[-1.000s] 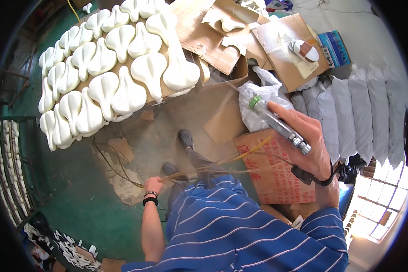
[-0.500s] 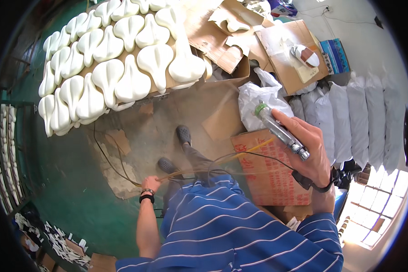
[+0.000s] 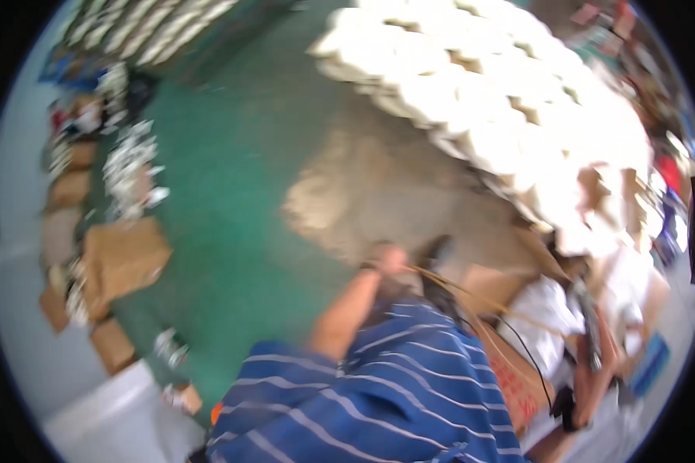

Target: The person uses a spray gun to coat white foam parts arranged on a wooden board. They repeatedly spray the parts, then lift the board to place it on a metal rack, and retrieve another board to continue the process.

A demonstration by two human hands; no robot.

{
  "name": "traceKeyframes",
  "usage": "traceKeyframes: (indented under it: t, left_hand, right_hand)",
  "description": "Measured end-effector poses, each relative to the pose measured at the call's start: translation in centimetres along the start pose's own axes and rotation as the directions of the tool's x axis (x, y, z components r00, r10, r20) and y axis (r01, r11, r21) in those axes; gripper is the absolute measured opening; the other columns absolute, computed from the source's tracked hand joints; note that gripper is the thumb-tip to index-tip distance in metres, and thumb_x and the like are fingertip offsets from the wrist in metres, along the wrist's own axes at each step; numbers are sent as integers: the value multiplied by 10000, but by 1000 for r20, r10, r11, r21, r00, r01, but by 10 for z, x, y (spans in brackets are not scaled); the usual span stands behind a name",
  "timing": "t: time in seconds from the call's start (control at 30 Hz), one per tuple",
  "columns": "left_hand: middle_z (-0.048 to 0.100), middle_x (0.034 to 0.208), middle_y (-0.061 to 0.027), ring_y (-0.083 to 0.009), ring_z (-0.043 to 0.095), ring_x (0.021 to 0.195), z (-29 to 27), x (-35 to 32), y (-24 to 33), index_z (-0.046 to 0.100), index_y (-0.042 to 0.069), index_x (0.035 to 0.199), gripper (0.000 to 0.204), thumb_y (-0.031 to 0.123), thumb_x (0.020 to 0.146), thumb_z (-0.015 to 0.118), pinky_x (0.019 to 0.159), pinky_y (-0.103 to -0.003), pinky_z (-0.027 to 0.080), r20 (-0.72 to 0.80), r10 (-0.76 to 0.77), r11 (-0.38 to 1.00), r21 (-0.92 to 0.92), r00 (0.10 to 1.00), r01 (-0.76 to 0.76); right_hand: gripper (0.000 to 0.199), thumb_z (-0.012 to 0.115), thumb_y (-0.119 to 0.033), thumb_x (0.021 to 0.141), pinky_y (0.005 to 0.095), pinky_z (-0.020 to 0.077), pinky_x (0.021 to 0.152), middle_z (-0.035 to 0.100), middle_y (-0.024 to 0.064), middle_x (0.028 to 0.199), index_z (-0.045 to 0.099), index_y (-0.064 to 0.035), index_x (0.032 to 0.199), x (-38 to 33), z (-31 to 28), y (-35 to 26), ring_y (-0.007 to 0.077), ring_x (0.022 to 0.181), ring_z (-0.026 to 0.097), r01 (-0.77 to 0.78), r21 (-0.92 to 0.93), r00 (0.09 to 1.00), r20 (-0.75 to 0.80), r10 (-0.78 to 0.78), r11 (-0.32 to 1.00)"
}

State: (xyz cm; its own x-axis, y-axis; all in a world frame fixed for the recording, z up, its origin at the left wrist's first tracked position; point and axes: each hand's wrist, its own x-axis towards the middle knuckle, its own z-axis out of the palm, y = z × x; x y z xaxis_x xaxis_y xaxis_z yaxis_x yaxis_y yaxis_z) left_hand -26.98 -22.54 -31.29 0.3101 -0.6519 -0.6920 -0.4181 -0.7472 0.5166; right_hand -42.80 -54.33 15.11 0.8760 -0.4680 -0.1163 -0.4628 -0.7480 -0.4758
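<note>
At far left we see cardboard boxes (image 3: 70, 189) lining a pale wall, then a heap of white scraps (image 3: 131, 174) and a brown cardboard sheet (image 3: 127, 258) on the green floor (image 3: 216, 239); near the middle we find the left hand (image 3: 391, 259), blurred, its fingers closed around a yellowish hose (image 3: 471, 297) that runs rightward to near the right hand; beyond it we note closely set white saddle-shaped pieces (image 3: 486, 100); further right we observe a carton with red print (image 3: 510, 378), a white plastic bag (image 3: 544, 309), and, beside the bag, a metallic spray gun (image 3: 592, 332) gripped by the curled fingers of the right hand (image 3: 605, 356)
</note>
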Motion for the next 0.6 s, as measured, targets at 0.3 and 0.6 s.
traceKeyframes:
  t: [0.3,0.6]
  left_hand:
    - [691,855,-148,-362,656,845,16,-24,-47,737,158,837,427,568,721,699,738,-441,517,-49,-215,977,8,975,215]
    - [681,802,-156,-355,652,792,-7,-53,-68,727,130,803,368,490,728,737,684,-434,499,-21,-212,977,-21,977,211]
  right_hand:
    - [546,662,43,736,386,488,695,638,182,889,567,-53,1265,39,5,-29,361,762,622,78,-66,996,57,-75,995]
    - [611,632,61,690,395,476,677,616,163,870,552,-80,1279,44,28,-30,355,763,600,48,-97,996,-76,-56,994]
